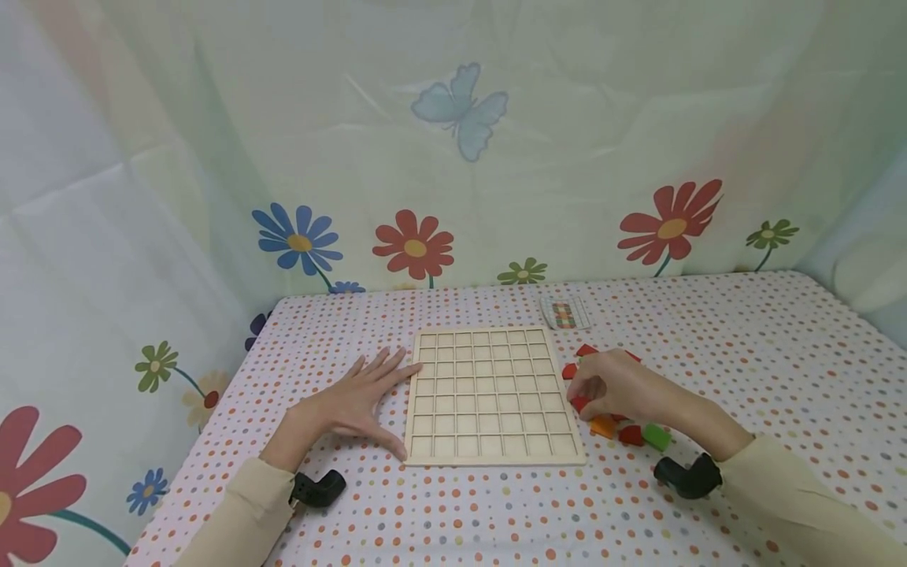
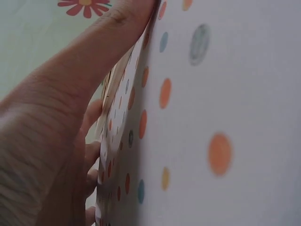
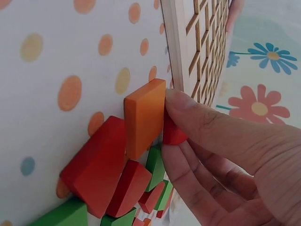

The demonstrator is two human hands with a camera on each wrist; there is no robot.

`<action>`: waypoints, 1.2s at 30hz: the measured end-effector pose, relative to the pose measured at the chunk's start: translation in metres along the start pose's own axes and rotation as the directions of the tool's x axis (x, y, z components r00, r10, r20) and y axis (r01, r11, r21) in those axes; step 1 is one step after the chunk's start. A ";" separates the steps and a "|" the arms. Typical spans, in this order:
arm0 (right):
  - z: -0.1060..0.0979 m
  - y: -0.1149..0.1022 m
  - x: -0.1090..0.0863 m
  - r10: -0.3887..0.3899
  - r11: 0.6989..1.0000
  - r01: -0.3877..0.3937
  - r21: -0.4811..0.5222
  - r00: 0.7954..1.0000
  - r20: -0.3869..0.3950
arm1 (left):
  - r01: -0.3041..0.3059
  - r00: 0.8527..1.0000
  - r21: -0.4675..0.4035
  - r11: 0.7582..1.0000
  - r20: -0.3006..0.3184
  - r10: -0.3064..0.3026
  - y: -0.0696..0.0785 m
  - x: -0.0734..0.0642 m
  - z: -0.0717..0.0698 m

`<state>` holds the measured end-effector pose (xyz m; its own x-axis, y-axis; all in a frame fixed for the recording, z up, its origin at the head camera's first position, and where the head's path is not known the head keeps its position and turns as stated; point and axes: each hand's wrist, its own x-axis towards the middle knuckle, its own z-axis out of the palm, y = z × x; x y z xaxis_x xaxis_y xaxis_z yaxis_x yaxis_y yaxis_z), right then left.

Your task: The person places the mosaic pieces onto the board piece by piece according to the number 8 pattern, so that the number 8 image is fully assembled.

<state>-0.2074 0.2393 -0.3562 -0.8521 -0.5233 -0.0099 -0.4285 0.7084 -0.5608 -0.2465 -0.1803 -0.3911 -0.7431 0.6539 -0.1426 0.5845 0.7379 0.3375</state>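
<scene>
A square wooden grid board [image 1: 494, 461] lies flat on the dotted cloth, its cells holding nothing. My left hand [image 1: 354, 403] has its fingers spread at the board's left side; the thumb and a fingertip touch its edge. To the right of the board, my right hand [image 1: 627, 387] pinches a red block [image 3: 173, 131] between thumb and fingers. Right beside that block is an orange block [image 3: 146, 120]. Larger red blocks [image 3: 99, 162] and green blocks [image 3: 63, 215] crowd around below it. In the head view, my right hand covers part of this pile.
A small card with a coloured grid pattern [image 1: 564, 313] lies beyond the board's far right corner. Black wrist cameras [image 1: 319, 490] hang beneath both wrists. A flowered curtain [image 1: 524, 157] rises behind the table [image 1: 496, 528].
</scene>
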 end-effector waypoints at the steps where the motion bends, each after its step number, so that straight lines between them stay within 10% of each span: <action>1: 0.000 0.000 0.000 -0.004 1.000 0.004 0.001 1.000 -0.001 | 0.004 1.000 0.004 1.000 -0.001 -0.004 0.000 0.000 0.000; 19: -0.019 0.001 0.015 -0.068 0.996 0.057 0.073 0.985 0.160 | 0.047 0.999 -0.008 0.999 0.023 -0.046 -0.001 -0.001 -0.004; 36: -0.027 -0.029 0.100 -0.161 0.987 0.158 0.033 0.969 0.187 | 0.054 0.998 -0.020 0.998 0.042 -0.053 0.003 0.002 0.002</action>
<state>-0.2882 0.1795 -0.3185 -0.7006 -0.7098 -0.0735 -0.5474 0.6007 -0.5827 -0.2455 -0.1766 -0.3917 -0.7586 0.6203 -0.1994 0.5372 0.7686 0.3474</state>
